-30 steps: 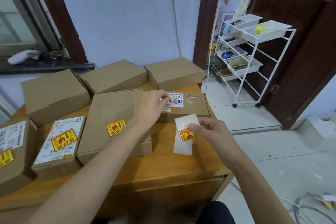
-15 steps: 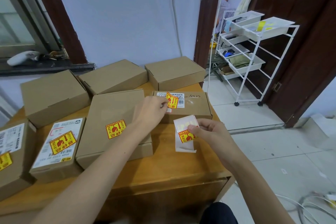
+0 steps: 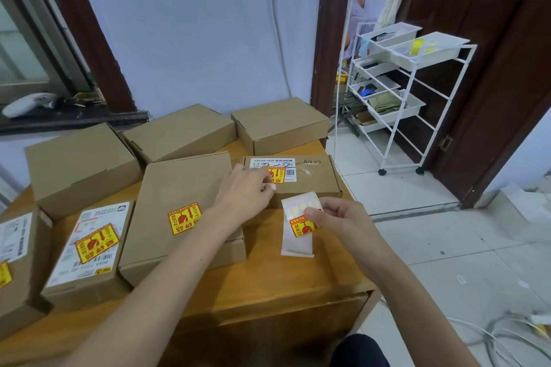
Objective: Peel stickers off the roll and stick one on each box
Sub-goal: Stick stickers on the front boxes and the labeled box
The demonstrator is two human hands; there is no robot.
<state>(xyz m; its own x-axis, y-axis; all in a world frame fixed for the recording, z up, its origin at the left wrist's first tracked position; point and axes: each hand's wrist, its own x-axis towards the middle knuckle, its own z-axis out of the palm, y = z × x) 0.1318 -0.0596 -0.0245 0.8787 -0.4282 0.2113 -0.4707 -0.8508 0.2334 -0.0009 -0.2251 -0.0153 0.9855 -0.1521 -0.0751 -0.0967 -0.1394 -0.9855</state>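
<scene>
Right now the left hand [image 3: 247, 188] lies on the labelled box [image 3: 310, 180] at the counter's [image 3: 268, 286] far right edge, fingers pressed on a yellow-and-red sticker [image 3: 275, 174] that sits over that box's white label [image 3: 272, 164]; whether the fingertips pinch the sticker's edge or just flatten it I cannot tell. Just in front of that box, the right hand [image 3: 340, 217] hangs above the counter, thumb and fingers closed on the sticker roll [image 3: 299, 226], a white backing strip whose loose end droops toward the wood, with one more sticker showing beside the thumb. Left of the labelled box, touching it, is a large flat box [image 3: 185, 191] with a sticker [image 3: 184, 218] stuck on its lid. Further left of that lies a box with a shipping label [image 3: 89, 247] and its own sticker [image 3: 96, 243], and at the counter's left edge another box [image 3: 18, 250] shows a yellow corner of a sticker. Behind the labelled box stands a plain box [image 3: 280, 124] with a bare lid, and left of that one two more plain boxes [image 3: 182, 131] [image 3: 80, 164], also bare. Off to the right of the labelled box, on the tiled floor, stands a white wire rack [image 3: 414, 98] with trays.
</scene>
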